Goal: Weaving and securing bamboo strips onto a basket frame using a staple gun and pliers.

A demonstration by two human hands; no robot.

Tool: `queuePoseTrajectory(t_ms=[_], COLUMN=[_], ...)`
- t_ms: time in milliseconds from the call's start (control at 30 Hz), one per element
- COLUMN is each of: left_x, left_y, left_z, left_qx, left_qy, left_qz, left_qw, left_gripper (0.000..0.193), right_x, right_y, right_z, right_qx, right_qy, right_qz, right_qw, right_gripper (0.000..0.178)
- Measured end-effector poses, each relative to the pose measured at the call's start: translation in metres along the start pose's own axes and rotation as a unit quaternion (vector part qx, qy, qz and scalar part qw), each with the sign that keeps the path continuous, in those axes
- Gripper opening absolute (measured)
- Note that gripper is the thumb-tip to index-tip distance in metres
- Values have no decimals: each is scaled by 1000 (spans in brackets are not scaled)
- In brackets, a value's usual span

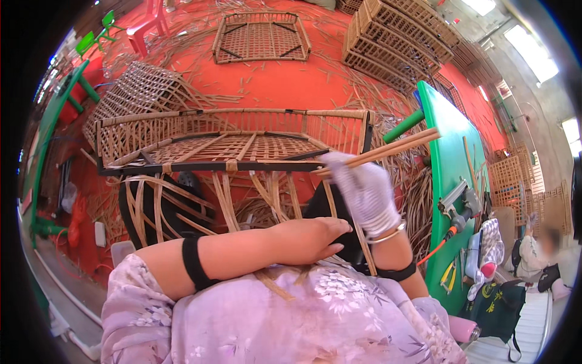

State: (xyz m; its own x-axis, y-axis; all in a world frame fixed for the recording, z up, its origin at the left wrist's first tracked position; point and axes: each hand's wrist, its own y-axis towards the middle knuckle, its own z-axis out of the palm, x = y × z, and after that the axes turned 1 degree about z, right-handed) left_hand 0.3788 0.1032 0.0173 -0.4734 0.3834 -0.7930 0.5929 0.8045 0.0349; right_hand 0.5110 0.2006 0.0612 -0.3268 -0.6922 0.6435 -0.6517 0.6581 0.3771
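My right hand [362, 185], in a white glove and slightly blurred, is closed around a few thin cane strips [397, 147] that point to the right. It is at the right front corner of a woven cane basket frame [233, 165] with a dark front bar, which lies across my knees. Loose woven strips [225, 197] hang from that bar. My bare left hand [327, 236] is held across my body, close to my right wrist. Its thumb stands apart from the fingers, and nothing shows between them. One long strip [359, 233] passes beside its fingertips.
At right, a green table [445, 182] holds a power tool [459, 203] and yellow-handled pliers [448, 274]. Woven baskets [394, 42] are stacked far right; another frame [262, 37] lies ahead on the red floor [242, 82]. Cut strips litter the floor. A person [536, 255] sits far right.
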Motion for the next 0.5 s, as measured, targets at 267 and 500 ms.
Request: queuePoseTrajectory(t_ms=[267,500], left_x=[-9,7], left_y=[-35,-55], left_z=[-30,-110], left_qx=[130,-186], left_qy=[-57,-303], left_qz=[-9,-197], left_qw=[990,914], left_gripper=[42,27], right_x=[2,-17], right_y=[-12,-14], right_z=[29,31], right_qx=[201,99], right_qy=[42,-25], right_qz=[-73,-111], right_qw=[976,989], right_gripper=[23,23])
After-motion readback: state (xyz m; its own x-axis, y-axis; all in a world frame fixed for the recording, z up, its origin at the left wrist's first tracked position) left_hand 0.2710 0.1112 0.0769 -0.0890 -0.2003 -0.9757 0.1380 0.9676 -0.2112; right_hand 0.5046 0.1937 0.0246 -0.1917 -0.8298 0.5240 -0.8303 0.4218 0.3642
